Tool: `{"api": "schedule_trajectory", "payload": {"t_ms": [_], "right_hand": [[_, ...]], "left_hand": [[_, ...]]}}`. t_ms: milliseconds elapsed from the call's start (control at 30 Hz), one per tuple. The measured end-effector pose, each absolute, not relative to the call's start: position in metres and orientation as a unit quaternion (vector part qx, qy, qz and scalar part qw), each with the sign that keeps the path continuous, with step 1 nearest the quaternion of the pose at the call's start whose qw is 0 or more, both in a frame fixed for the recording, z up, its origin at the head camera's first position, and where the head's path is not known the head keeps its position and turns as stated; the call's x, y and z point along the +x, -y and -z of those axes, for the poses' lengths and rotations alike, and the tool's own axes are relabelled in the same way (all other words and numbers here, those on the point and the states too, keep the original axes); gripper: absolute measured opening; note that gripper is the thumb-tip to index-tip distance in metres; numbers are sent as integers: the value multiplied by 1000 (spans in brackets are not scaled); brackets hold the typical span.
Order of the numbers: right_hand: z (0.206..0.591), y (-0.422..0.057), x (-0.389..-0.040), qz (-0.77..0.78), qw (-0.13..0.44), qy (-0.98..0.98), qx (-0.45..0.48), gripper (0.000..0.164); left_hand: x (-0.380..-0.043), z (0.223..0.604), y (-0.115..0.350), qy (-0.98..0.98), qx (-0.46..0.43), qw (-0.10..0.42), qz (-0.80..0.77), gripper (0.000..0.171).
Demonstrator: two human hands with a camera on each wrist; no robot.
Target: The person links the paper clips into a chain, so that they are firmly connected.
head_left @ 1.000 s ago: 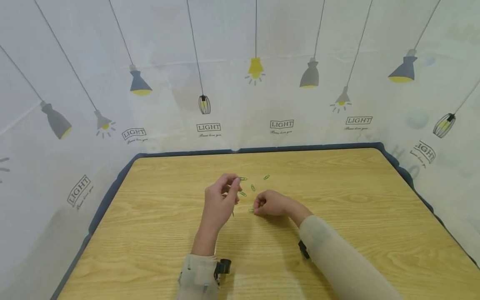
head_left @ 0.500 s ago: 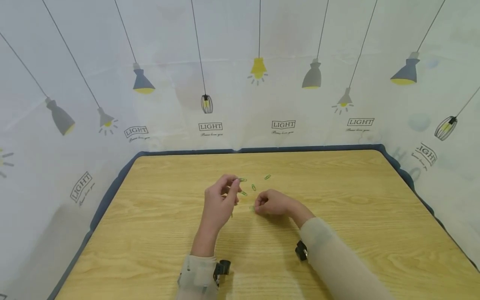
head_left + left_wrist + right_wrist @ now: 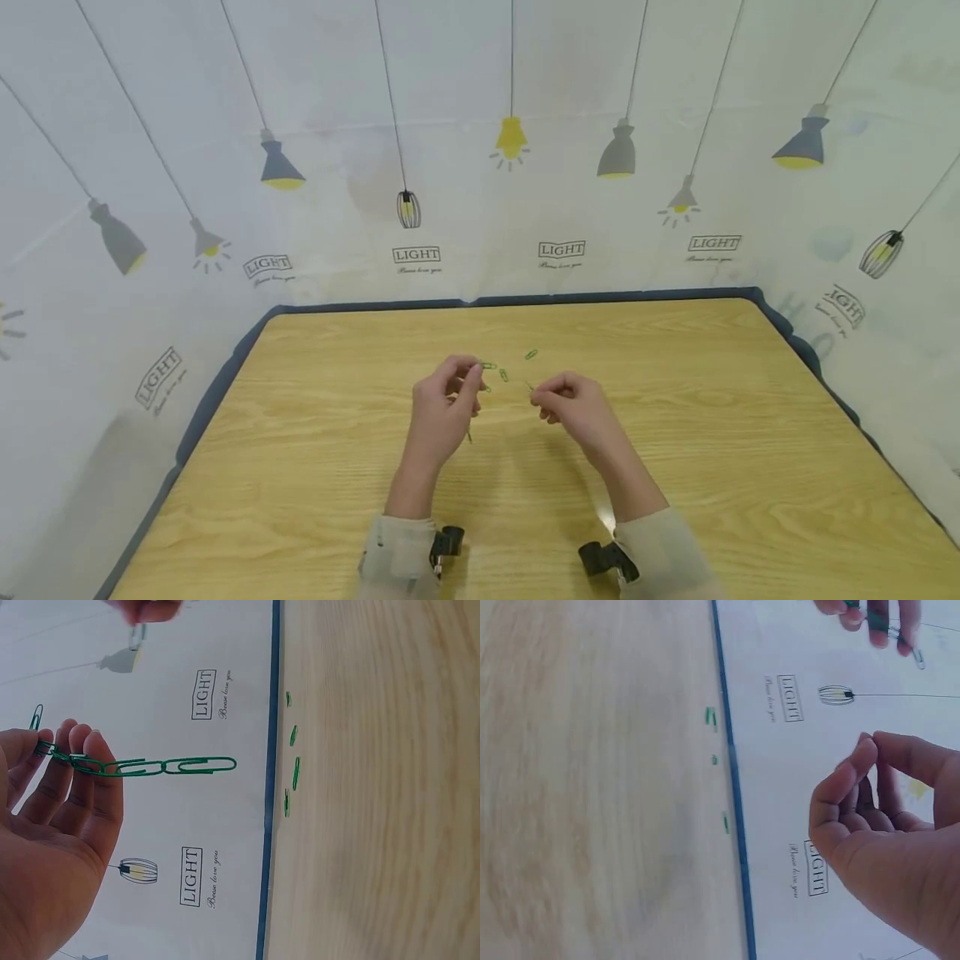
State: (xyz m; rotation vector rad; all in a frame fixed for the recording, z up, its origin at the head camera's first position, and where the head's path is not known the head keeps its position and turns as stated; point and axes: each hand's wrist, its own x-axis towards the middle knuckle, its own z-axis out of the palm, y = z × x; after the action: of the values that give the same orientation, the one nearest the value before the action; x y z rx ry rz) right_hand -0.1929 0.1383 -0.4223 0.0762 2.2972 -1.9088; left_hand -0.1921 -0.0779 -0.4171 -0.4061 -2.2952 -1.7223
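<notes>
Green wire paper-clip chain (image 3: 163,767) hangs from L hand (image 3: 442,408), thumb + finger pinching nr its top, prob. so lower links dangle free. R hand (image 3: 585,410) pinches single green looped wire clip (image 3: 136,637), apart from chain, its far end left exposed. Four loose green wire clips (image 3: 296,773) lie on yellowish wood-grain table (image 3: 300,475), spaced prob. b/c they'd tangle heaped.

Tbh a hand could've slipped by just right of the green chain (image 3: 163,766), but the right hand (image 3: 581,408) sat further right and loose clips (image 3: 296,774) littered the table (image 3: 750,417) beyond the chain.
</notes>
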Motion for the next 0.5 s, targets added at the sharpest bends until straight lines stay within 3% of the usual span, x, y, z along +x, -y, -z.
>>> {"api": "schedule_trajectory", "payload": {"t_ms": [500], "right_hand": [[395,-145,-185,657,-2,-754,34,28]], "left_hand": [[-200,421,64,789,-152,105,586,23]]}}
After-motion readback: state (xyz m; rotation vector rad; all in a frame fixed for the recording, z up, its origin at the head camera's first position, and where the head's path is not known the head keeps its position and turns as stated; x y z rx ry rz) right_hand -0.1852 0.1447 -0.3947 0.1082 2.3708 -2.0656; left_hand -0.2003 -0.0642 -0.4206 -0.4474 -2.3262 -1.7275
